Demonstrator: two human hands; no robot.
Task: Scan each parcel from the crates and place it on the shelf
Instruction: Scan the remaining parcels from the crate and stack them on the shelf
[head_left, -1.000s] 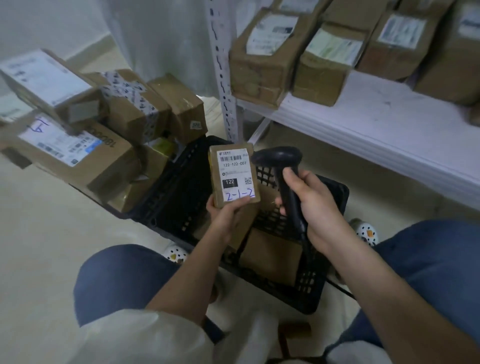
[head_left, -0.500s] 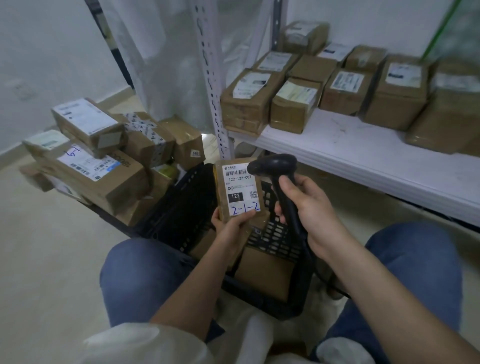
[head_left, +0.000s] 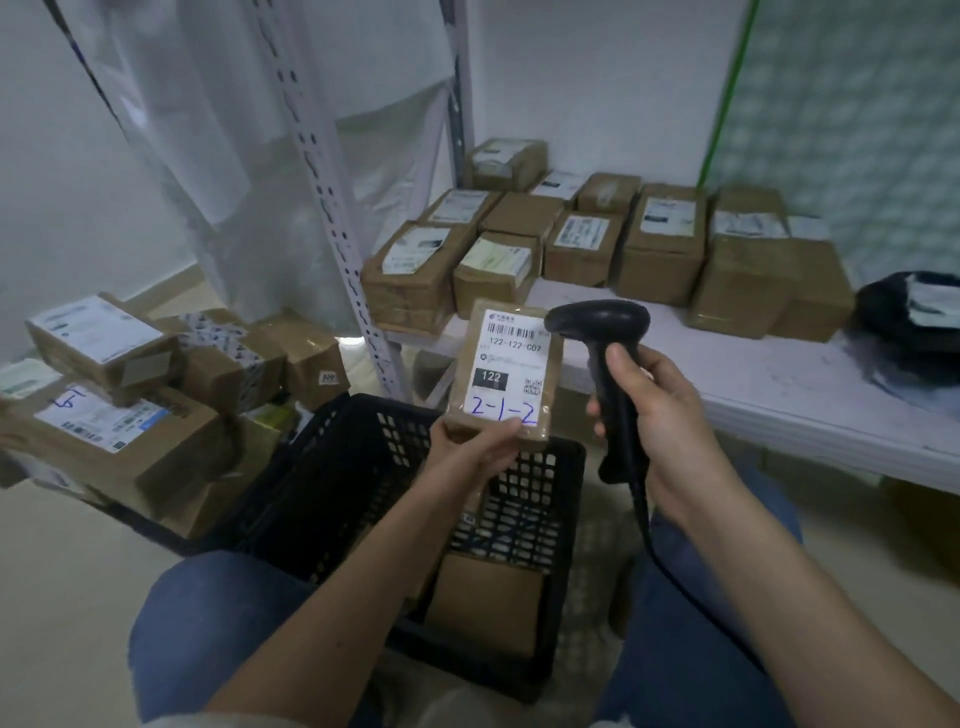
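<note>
Left hand (head_left: 470, 451) pinches the small brown cardboard parcel (head_left: 506, 376) by its bottom edge, label up, above the black plastic crate (head_left: 332, 499). Right hand (head_left: 662, 415) wraps the black handheld scanner (head_left: 605, 364), head just beside the barcode, probably for a read. White shelf (head_left: 779, 379) behind holds boxed parcels.

Small brown parcel (head_left: 506, 376) upright in my left grip (head_left: 475, 449), white label reading 122, "2-1-2" in blue. Black crate (head_left: 363, 467) below, brown parcel inside (head_left: 488, 597). White shelf (head_left: 779, 384) carries labelled boxes.
</note>
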